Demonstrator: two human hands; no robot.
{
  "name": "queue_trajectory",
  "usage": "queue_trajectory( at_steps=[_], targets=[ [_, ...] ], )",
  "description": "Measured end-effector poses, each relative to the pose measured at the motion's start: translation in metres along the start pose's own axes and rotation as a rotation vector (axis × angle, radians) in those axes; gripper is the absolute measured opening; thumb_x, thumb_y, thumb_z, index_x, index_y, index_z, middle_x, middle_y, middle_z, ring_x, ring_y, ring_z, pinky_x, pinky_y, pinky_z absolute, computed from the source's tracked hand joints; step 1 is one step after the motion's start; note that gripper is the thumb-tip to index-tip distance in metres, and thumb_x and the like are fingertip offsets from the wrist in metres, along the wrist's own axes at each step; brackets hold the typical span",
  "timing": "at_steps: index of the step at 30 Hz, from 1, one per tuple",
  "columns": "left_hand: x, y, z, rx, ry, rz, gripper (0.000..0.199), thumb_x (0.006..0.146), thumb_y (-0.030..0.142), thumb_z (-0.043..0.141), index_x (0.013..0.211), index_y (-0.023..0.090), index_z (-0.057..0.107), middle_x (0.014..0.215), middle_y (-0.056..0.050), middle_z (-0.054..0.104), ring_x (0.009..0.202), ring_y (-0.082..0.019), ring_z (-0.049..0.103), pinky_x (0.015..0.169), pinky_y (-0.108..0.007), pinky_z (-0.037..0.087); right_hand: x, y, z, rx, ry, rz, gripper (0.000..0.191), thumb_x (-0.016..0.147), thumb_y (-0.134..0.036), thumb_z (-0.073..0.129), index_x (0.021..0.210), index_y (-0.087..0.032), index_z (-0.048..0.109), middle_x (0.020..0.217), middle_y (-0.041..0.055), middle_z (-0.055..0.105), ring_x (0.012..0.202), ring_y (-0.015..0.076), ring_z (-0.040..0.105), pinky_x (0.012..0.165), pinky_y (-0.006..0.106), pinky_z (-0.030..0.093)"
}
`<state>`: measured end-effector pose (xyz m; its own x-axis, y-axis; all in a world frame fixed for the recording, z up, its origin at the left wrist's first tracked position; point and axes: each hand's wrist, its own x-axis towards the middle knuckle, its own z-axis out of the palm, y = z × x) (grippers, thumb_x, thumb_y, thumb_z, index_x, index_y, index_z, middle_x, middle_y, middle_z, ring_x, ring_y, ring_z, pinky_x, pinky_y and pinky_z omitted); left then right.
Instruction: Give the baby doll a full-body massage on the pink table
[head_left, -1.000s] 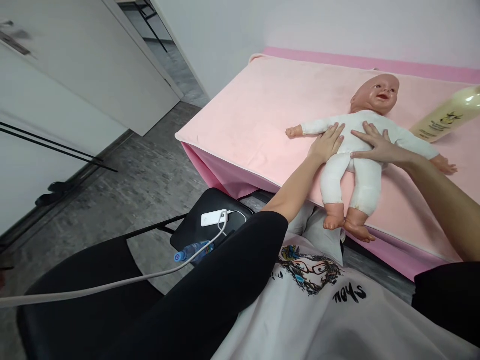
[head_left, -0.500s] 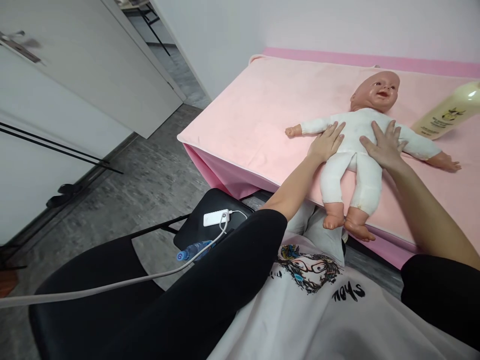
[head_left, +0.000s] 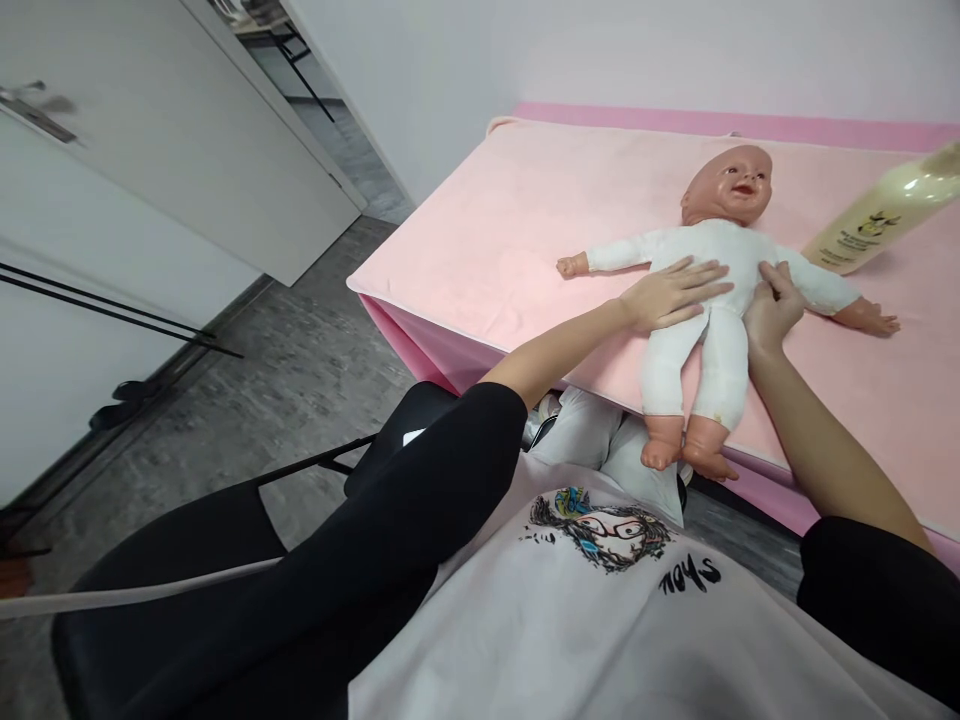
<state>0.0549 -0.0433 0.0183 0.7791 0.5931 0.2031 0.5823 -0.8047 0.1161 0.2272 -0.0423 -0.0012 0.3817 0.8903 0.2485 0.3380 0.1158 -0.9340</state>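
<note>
One pale yellow bottle (head_left: 862, 225) is on the pink-covered table (head_left: 525, 210), near the doll's outstretched arm on our right, and we cannot tell what is in it. We have the doll (head_left: 724, 250) face up, head away from us and feet at the near edge, with our left grip (head_left: 667, 295) laid across its lower torso, fingers apart and extended. Our right grip (head_left: 772, 310) is against its other side, fingers bent, but whether they close on it we cannot tell.
</note>
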Motion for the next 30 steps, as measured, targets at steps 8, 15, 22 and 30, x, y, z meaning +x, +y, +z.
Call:
queue_trajectory(
  at_steps=[8, 15, 22, 30],
  targets=[
    [0.031, -0.012, 0.01, 0.012, -0.067, 0.173, 0.068, 0.088, 0.051, 0.025, 0.145, 0.013, 0.027, 0.154, -0.007, 0.024, 0.143, -0.022, 0.016, 0.118, -0.039, 0.005, -0.001, -0.007, 0.0, 0.334, 0.226, 0.142, 0.026, 0.073, 0.003, 0.049, 0.092, -0.004, 0.065, 0.113, 0.0127, 0.064, 0.108, 0.0128, 0.06, 0.101, 0.025, 0.043],
    [0.007, -0.009, 0.022, -0.108, 0.161, -0.114, 0.07, 0.085, 0.062, 0.023, 0.145, 0.025, 0.026, 0.155, -0.003, 0.022, 0.144, -0.028, 0.013, 0.115, -0.052, 0.001, -0.007, -0.017, 0.002, 0.357, 0.254, 0.207, 0.039, 0.07, -0.001, 0.048, 0.106, 0.002, 0.06, 0.109, 0.0133, 0.065, 0.101, 0.0161, 0.062, 0.098, 0.029, 0.046],
    [-0.001, -0.003, 0.013, -0.173, 0.184, -0.203, 0.067, 0.084, 0.057, 0.031, 0.143, 0.026, 0.03, 0.154, -0.002, 0.024, 0.144, -0.024, 0.016, 0.117, -0.046, 0.005, -0.018, -0.017, -0.006, 0.033, -0.107, -0.359, 0.036, 0.075, -0.018, 0.043, 0.099, -0.014, 0.069, 0.106, 0.0079, 0.068, 0.105, 0.0219, 0.062, 0.101, 0.041, 0.046],
    [0.0, 0.0, 0.01, -0.254, 0.163, -0.225, 0.069, 0.083, 0.061, 0.031, 0.143, 0.027, 0.03, 0.153, -0.002, 0.026, 0.144, -0.024, 0.014, 0.117, -0.048, 0.007, -0.013, -0.021, -0.015, -0.199, -0.447, -0.563, 0.039, 0.079, -0.023, 0.04, 0.106, -0.02, 0.068, 0.122, 0.0055, 0.06, 0.12, 0.0189, 0.052, 0.11, 0.042, 0.035]
  ],
)
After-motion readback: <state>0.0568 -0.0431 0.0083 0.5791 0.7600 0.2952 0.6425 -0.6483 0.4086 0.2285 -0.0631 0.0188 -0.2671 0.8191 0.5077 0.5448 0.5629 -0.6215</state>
